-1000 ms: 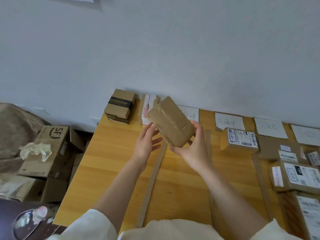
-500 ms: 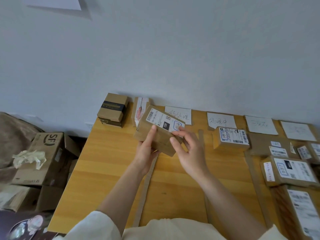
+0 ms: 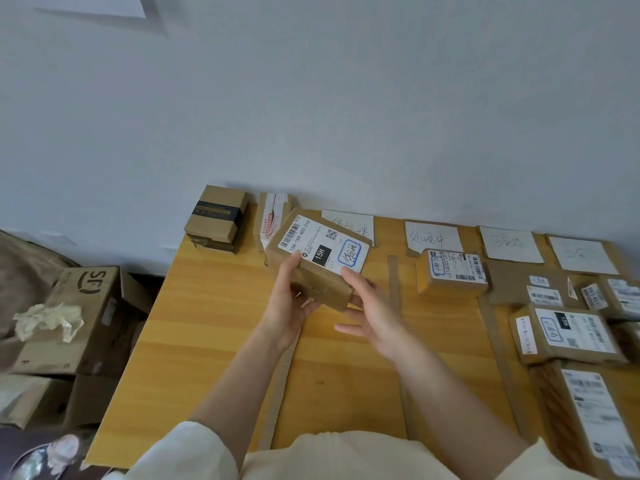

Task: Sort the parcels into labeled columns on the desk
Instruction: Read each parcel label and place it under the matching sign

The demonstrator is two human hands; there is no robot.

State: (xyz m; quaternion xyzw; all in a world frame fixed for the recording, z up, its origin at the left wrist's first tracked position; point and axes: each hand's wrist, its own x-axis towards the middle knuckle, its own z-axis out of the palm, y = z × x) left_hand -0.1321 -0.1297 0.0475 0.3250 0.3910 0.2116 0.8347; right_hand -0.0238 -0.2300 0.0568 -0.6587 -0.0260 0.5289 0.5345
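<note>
Parcel held label-up above the surface.
Left hand grips it; right hand (fingers spread) touches its edge. Read the stamp, then place toward 12 o'clock.

"15H" on parcel label; "SF" on carton

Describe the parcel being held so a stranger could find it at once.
Start at the wooden desk against the wall; above its middle, between both hands, is the held parcel. Unlike the resting boxes, it is lifted and tilted, its white label showing a black 15H patch and a blue-framed handwritten stamp.
</note>
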